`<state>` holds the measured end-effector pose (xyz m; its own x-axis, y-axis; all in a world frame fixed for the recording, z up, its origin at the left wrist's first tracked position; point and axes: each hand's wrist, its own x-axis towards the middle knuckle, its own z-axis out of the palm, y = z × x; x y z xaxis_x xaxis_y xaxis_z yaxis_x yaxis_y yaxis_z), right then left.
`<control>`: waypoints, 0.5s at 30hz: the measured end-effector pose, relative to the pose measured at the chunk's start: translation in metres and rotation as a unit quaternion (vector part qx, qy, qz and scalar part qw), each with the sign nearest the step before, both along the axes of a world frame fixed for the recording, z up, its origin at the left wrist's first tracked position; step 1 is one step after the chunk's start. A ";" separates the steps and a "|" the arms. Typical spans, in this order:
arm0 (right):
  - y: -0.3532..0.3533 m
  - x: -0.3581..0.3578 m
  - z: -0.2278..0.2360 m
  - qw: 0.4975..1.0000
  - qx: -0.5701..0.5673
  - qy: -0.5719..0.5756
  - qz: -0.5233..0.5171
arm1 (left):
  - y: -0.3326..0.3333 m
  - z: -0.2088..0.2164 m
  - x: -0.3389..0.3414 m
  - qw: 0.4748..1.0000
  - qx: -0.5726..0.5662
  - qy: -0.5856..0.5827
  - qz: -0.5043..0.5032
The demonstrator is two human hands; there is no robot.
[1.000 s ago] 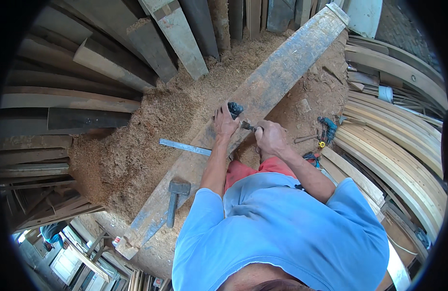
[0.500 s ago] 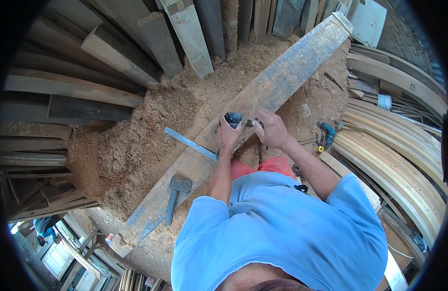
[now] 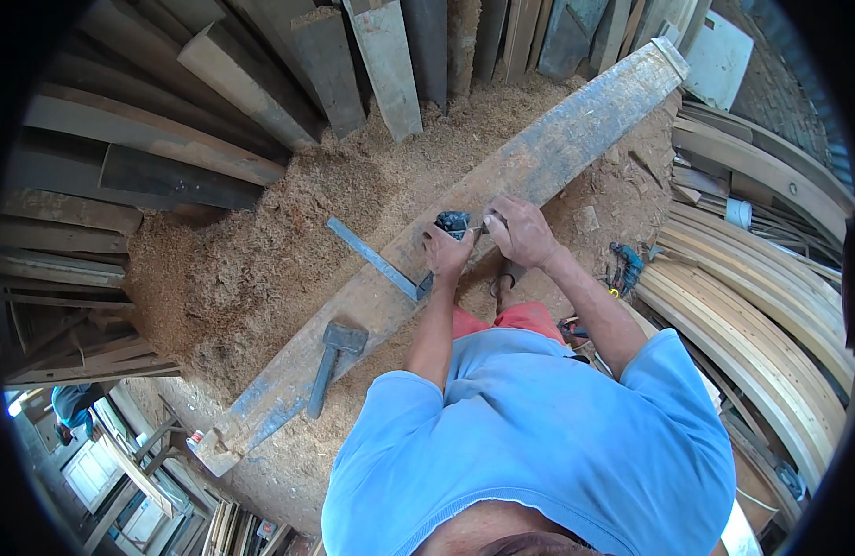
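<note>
Over the middle of a long, paint-stained plank bench [image 3: 548,157], my left hand [image 3: 448,252] is closed around a small black, shiny, cup-shaped thing [image 3: 452,221]; its exact kind does not show. Close beside it, my right hand [image 3: 523,233] pinches a small dark piece between thumb and fingers, too little to make out. Just left of my left hand, a metal try square [image 3: 377,259] lies across the bench, its long blade reaching past the far edge. Farther down the plank rests a mallet [image 3: 344,339] with a blocky head and a grey-blue handle.
Sawdust and shavings [image 3: 233,269] heap up beyond the bench. Thick timbers [image 3: 390,74] stand along the far left. Stacked curved boards [image 3: 742,343] fill the right side, with a blue-green power tool [image 3: 627,264] on the floor nearby. Another person [image 3: 74,406] is at the lower left.
The view has shifted slightly, so bench and tools sit a little differently. My hands stay together over the plank; my right hand has tilted, hiding more of the small piece.
</note>
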<state>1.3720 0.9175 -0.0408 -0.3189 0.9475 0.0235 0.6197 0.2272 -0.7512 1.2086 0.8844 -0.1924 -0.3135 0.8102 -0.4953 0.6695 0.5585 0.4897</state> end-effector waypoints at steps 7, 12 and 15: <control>-0.003 -0.004 0.001 0.998 -0.057 0.006 0.012 | -0.003 0.030 -0.010 0.997 -0.051 -0.020 -0.047; -0.003 -0.003 0.001 0.999 -0.040 0.016 0.007 | -0.011 0.021 -0.018 0.995 -0.049 -0.024 -0.086; -0.002 0.002 0.002 0.999 -0.047 0.014 0.006 | -0.011 0.030 -0.024 0.992 -0.035 -0.024 -0.116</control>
<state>1.3735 0.9155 -0.0385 -0.3308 0.9420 -0.0558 0.5959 0.1627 -0.7864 1.1846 0.8732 -0.1626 -0.0985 0.8203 -0.5633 0.7610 0.4268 0.4885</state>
